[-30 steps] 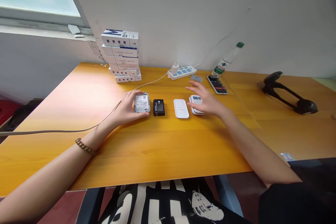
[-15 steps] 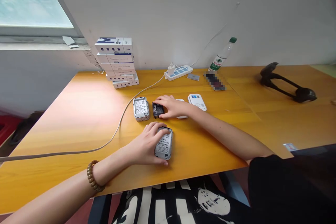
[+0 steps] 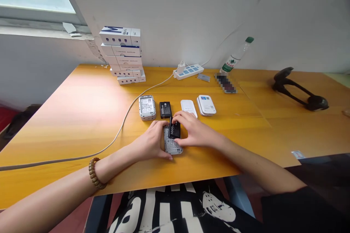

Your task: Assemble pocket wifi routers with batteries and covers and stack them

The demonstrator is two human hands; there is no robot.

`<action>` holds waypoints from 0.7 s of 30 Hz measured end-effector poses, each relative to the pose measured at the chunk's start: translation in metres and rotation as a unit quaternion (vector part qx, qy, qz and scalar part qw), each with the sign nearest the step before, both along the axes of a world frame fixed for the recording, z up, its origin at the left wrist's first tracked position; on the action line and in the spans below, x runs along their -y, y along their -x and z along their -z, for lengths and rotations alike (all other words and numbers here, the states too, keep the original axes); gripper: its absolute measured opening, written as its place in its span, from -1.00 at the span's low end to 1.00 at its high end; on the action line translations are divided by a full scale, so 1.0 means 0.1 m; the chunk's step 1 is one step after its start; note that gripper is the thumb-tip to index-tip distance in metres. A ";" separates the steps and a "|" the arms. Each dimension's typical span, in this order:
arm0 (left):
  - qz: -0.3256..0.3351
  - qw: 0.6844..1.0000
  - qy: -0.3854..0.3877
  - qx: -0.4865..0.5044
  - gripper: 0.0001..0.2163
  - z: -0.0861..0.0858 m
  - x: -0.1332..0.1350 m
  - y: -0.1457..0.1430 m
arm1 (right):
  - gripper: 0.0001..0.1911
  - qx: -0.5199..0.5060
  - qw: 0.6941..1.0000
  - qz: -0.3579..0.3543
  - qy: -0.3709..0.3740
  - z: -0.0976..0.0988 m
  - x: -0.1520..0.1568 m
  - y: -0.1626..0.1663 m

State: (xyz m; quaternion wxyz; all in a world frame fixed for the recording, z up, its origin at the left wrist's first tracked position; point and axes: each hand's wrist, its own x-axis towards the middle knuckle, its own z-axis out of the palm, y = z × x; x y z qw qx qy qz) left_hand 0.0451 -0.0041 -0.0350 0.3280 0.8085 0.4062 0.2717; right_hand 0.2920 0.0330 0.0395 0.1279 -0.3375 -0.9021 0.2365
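A black battery [image 3: 174,129] marked 3000 is pinched in my right hand [image 3: 193,130], held over an opened white device [image 3: 173,147] with a printed label inside. My left hand [image 3: 153,141] grips that device by its left side, thumb at the lower edge and fingers at the top; it rests on the table. Just beyond lies another black battery [image 3: 165,110]. To its left is a stack of opened white devices [image 3: 147,107]. White covers [image 3: 188,107] lie behind my right hand, with a thicker stack of white covers [image 3: 206,105] to their right.
White boxes [image 3: 123,54] are stacked at the back left. A power strip [image 3: 188,71] with a plugged-in charger stands by the wall, its cable [image 3: 120,133] crossing the table's left side. A water bottle [image 3: 236,56], a phone [image 3: 225,83] and a black stand [image 3: 299,89] are farther right.
My right hand has lifted a battery from beside the device stack and brought it toward me, over the device in my left hand. Another battery shows where it was. The view has shifted slightly.
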 end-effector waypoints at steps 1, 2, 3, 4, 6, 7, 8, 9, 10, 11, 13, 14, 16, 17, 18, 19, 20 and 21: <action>-0.010 1.000 0.002 0.005 0.10 0.02 0.00 -0.02 | -0.46 0.003 1.000 -0.005 0.002 0.05 0.03 0.01; -0.017 1.000 0.004 0.008 0.12 0.04 0.00 -0.03 | -0.42 0.005 1.000 -0.012 0.003 0.10 0.04 0.01; -0.020 1.000 0.004 0.009 0.14 0.06 0.00 -0.04 | -0.40 0.005 1.000 -0.019 0.003 0.15 0.03 0.02; -0.020 1.000 0.002 0.006 0.16 0.07 -0.01 -0.05 | -0.39 0.002 1.000 -0.025 0.003 0.18 0.02 0.02; -0.017 1.000 -0.009 -0.003 0.19 0.09 -0.01 -0.05 | -0.41 -0.006 0.999 -0.031 0.002 0.24 -0.01 0.02; -0.017 1.000 -0.018 -0.007 0.20 0.10 -0.01 -0.05 | -0.43 -0.007 0.999 -0.034 0.001 0.25 -0.02 0.02; -0.018 0.999 -0.027 -0.011 0.21 0.11 -0.02 -0.05 | -0.45 -0.004 0.999 -0.037 -0.002 0.26 -0.03 0.01; -0.019 0.999 -0.036 -0.016 0.21 0.13 -0.02 -0.04 | -0.46 0.002 0.999 -0.042 -0.006 0.27 -0.04 0.01; -0.019 0.999 -0.045 -0.023 0.21 0.15 -0.02 -0.04 | -0.49 0.010 0.999 -0.047 -0.011 0.27 -0.04 0.00; -0.018 0.998 -0.051 -0.031 0.20 0.16 -0.02 -0.04 | -0.53 0.019 0.998 -0.054 -0.018 0.27 -0.04 0.00; -0.014 0.997 -0.059 -0.052 0.17 0.16 -0.02 -0.04 | -0.62 0.040 0.996 -0.063 -0.039 0.26 -0.02 -0.01; -0.013 0.996 -0.061 -0.062 0.17 0.16 -0.01 -0.05 | -0.64 0.051 0.995 -0.065 -0.050 0.25 -0.01 -0.01; -0.016 0.995 -0.064 -0.074 0.18 0.12 0.00 -0.05 | -0.65 0.077 0.992 -0.068 -0.070 0.23 0.01 0.00; -0.020 0.995 -0.062 -0.078 0.19 0.10 0.00 -0.06 | -0.64 0.087 0.991 -0.071 -0.076 0.21 0.02 0.00; -0.023 0.995 -0.060 -0.082 0.19 0.07 0.01 -0.06 | -0.63 0.096 0.990 -0.074 -0.078 0.20 0.03 0.00; -0.024 0.994 -0.056 -0.087 0.18 0.04 0.01 -0.06 | -0.61 0.102 0.989 -0.076 -0.076 0.18 0.04 0.01; -0.023 0.994 -0.052 -0.092 0.18 0.02 0.01 -0.06 | -0.59 0.107 0.989 -0.079 -0.069 0.17 0.06 0.01; -0.022 0.994 -0.047 -0.098 0.17 0.00 0.02 -0.07 | -0.56 0.112 0.989 -0.078 -0.058 0.16 0.07 0.01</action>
